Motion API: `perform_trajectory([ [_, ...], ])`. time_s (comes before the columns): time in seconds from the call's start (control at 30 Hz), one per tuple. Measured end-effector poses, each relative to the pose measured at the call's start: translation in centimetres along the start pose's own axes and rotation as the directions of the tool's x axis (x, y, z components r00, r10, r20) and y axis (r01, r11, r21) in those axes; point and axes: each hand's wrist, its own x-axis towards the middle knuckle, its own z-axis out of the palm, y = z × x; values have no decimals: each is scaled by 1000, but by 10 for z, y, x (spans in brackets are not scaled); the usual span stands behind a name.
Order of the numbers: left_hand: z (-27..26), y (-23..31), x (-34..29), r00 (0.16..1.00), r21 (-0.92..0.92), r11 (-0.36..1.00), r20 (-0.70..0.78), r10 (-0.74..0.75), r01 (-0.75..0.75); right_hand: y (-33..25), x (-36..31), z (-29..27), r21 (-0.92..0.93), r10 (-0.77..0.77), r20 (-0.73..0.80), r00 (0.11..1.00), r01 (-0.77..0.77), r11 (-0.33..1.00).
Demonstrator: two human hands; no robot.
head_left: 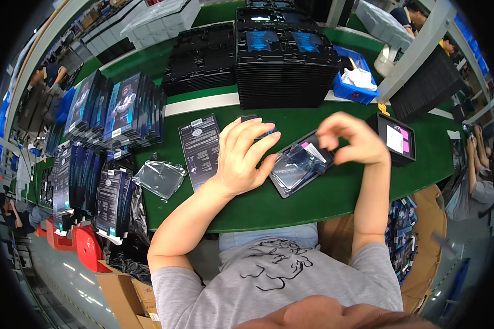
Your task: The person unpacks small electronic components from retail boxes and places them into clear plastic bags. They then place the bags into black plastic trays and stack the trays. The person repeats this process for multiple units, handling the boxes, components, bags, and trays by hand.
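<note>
My left hand (247,156) is raised over the green table, its curved fingers apart from the thumb. Just beyond its fingertips lies a small dark item with a blue edge (268,130), partly hidden by the hand. A dark, shallow tray-like box (282,189) lies in front of me, with crinkled clear plastic (296,167) and something pink and white on it. Over its right end hovers my right hand (357,140), fingers curled and a gap showing to the thumb; I see nothing in it. Left of my left hand lies a flat printed dark box (199,151).
A clear plastic bag (160,178) and stacked printed boxes (123,109) are on the left. Tall stacks of black trays (282,77) stand at the back, beside a blue bin (354,90). A black open box (397,140) sits right; a carton (431,236) stands below the edge.
</note>
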Motion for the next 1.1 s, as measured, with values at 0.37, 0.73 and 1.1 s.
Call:
perform_trajectory([
  [0.37, -6, -6, 2, 994, -48, 994, 58, -93, 96, 7, 19, 53, -837, -4, -165, 986, -139, 529],
  [0.73, -9, -5, -1, 850, -208, 864, 388, -357, 458, 7, 19, 25, -8, -150, -509, 847, 170, 985],
  [1.1, 0, -18, -4, 531, -678, 106, 458, -712, 727, 15, 36, 48, 347, -52, -514, 856, 263, 900],
])
